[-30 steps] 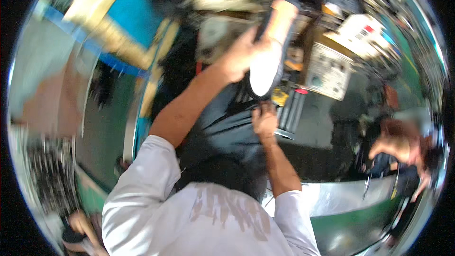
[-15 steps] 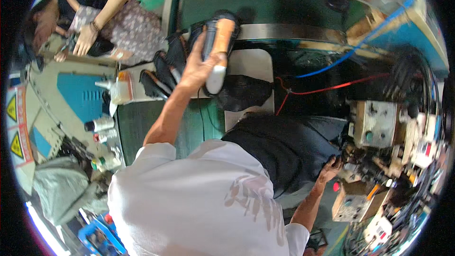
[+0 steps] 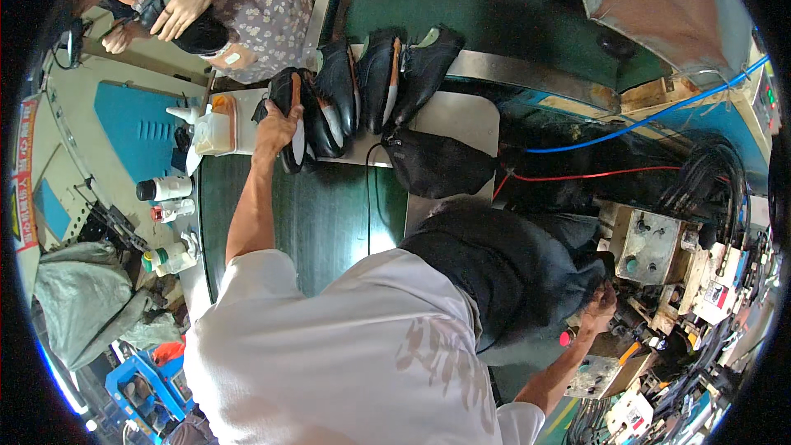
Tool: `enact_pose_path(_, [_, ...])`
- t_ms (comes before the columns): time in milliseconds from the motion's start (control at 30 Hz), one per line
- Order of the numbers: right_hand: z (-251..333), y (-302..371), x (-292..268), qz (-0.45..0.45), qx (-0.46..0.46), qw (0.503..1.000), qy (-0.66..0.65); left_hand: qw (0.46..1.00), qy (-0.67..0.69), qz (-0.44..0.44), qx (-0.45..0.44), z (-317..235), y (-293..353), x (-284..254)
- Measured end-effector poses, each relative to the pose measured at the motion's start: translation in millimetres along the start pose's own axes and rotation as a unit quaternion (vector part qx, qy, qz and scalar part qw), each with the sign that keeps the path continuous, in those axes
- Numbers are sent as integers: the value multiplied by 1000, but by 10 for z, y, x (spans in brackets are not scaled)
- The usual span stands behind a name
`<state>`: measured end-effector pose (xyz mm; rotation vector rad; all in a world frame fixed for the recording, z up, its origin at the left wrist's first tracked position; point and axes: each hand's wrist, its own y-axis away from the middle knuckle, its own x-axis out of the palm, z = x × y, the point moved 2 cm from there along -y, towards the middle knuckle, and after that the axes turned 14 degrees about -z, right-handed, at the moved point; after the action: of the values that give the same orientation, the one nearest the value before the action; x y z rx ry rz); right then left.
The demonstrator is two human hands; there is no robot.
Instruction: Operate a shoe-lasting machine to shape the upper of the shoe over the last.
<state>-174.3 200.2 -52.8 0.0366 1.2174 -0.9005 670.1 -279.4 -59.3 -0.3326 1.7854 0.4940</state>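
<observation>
My left hand (image 3: 278,130) is closed around a black shoe (image 3: 293,115) with an orange and white sole, at the left end of a row on the narrow pale shelf. Beside it, several more black shoes (image 3: 377,82) lean on their sides, some with tan and white soles showing. A black cloth pouch (image 3: 441,165) lies to the right of the row. Far off to the right, next to the machine blocks, my right hand (image 3: 600,309) is curled. A dark shape is at its fingers, but what it holds, if anything, I cannot make out.
At left stand a white squeeze bottle (image 3: 216,130) and several small bottles (image 3: 165,189). Another person's hand (image 3: 185,7) works at upper left. A metal machine block (image 3: 651,245) and cables are on the right; a blue hose (image 3: 643,128) crosses above. A green belt (image 3: 461,4) runs behind.
My left hand has moved left, from a shoe held sole-out to the shoe at the row's left end. Shoes now stand where that one was held. My right hand has shifted slightly nearer the machine.
</observation>
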Motion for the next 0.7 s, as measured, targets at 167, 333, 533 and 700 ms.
enact_pose_path(167, [992,-143,-697,-26,25,999,23,974,-140,-26,177,-1175,544,-924])
enact_pose_path(333, [1870,-415,-1097,-75,17,996,51,873,131,8,469,-2779,1727,-1017])
enact_pose_path(533, [2527,-566,-1097,-87,13,990,114,494,261,276,782,-3609,3862,163])
enact_pose_path(700, [2198,-306,-808,-129,90,980,120,441,167,548,691,-3320,5026,834])
